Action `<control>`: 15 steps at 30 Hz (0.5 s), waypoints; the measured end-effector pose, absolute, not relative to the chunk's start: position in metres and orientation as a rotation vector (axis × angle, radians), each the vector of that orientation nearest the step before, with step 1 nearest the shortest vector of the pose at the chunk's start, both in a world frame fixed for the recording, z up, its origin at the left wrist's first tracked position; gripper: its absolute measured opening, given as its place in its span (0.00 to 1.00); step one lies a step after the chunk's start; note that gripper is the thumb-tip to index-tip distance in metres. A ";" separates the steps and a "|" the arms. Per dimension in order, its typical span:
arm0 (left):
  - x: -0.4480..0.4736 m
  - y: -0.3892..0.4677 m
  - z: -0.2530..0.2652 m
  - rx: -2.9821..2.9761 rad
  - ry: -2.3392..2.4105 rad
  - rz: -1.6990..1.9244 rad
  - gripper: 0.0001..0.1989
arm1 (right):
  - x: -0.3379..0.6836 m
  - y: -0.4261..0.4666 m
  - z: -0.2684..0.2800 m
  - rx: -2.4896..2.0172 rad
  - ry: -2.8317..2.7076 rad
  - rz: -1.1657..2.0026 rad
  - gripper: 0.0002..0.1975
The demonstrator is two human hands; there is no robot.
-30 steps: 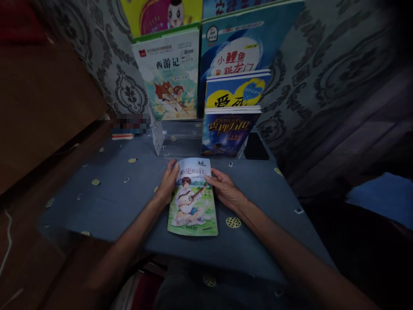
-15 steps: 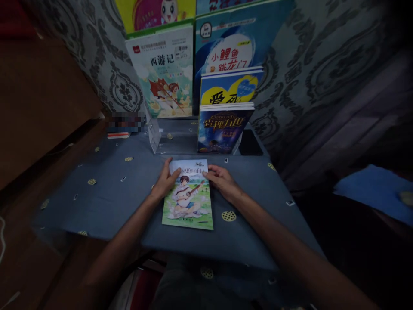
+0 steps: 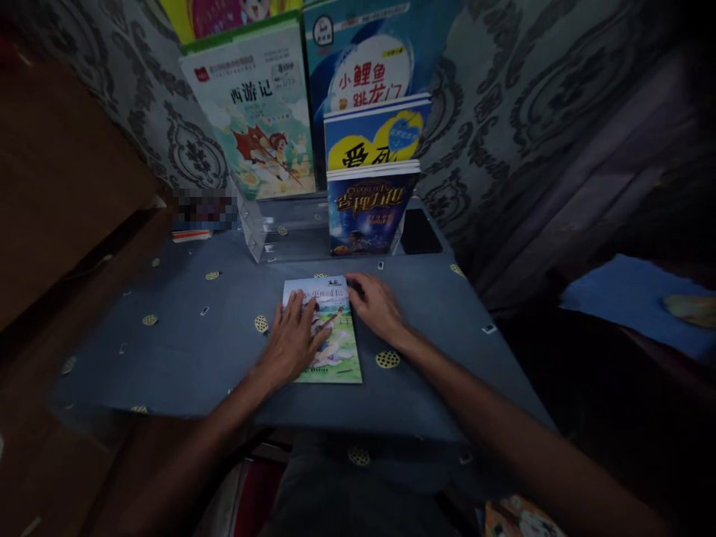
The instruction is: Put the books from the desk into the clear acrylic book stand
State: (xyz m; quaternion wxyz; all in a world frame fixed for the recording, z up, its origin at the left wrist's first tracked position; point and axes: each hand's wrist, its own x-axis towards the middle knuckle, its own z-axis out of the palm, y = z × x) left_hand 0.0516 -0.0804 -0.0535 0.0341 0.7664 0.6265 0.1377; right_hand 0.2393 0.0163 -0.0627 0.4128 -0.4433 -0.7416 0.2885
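Book (image 3: 344,350) lies on the surface (image 3: 179,358) before the stand (image 3: 253,237). Left hand (image 3: 291,341) rests spread on it, grasping nothing; right hand (image 3: 376,304) curls at the top right corner, whether pinching I cannot tell. Light, even pressure should steady it without creasing.

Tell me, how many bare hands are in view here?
2: the left hand lies spread over the guitar-player paperback; the right hand is curled at its upper right corner. No others show.
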 end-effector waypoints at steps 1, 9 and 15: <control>0.052 -0.081 -0.056 2.354 1.935 0.423 0.28 | 0.236 0.010 -0.062 -1.067 -1.963 0.627 0.14; 0.030 -0.082 -0.071 2.328 1.814 0.686 0.25 | 0.205 -0.024 -0.079 -0.654 -2.451 0.473 0.25; 0.029 -0.084 -0.070 2.355 1.845 0.688 0.26 | 0.198 -0.004 -0.073 -0.806 -2.529 0.432 0.24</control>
